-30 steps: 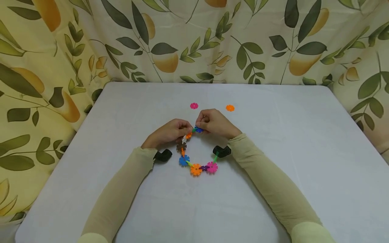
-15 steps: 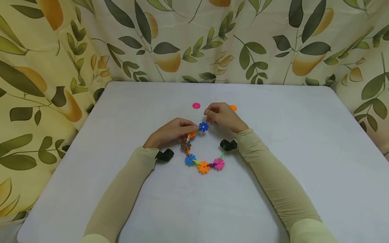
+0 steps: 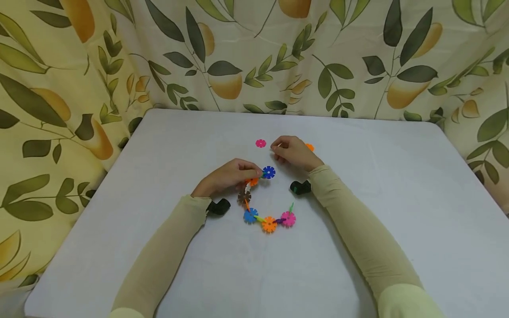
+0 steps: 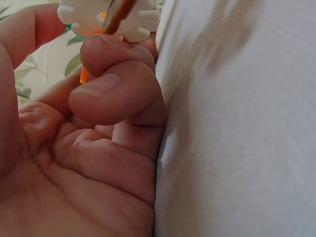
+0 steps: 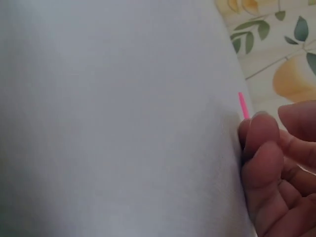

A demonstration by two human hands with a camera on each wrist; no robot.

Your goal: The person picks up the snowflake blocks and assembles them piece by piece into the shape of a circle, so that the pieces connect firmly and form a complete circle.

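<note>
A curved chain of notched, flower-shaped plastic discs (image 3: 269, 224) in mixed colours lies on the white table. My left hand (image 3: 234, 174) pinches its upper left end, beside a dark blue disc (image 3: 269, 172). In the left wrist view a white disc (image 4: 81, 19) and the edge of a brown one show over the curled fingers (image 4: 116, 101). My right hand (image 3: 294, 151) is above the chain with loosely curled fingers and nothing in them. Just left of its fingertips lies a loose pink disc (image 3: 260, 143), seen edge-on in the right wrist view.
A loose orange disc (image 3: 310, 147) lies behind the right hand, partly hidden by it. Black wrist devices (image 3: 300, 187) sit beneath both wrists. A leaf-patterned curtain (image 3: 222, 53) stands behind the table's far edge (image 3: 358, 118).
My right hand has let go of the dark blue disc and moved away toward the loose discs. The left hand keeps its pinch on the chain. The view has shifted slightly.
</note>
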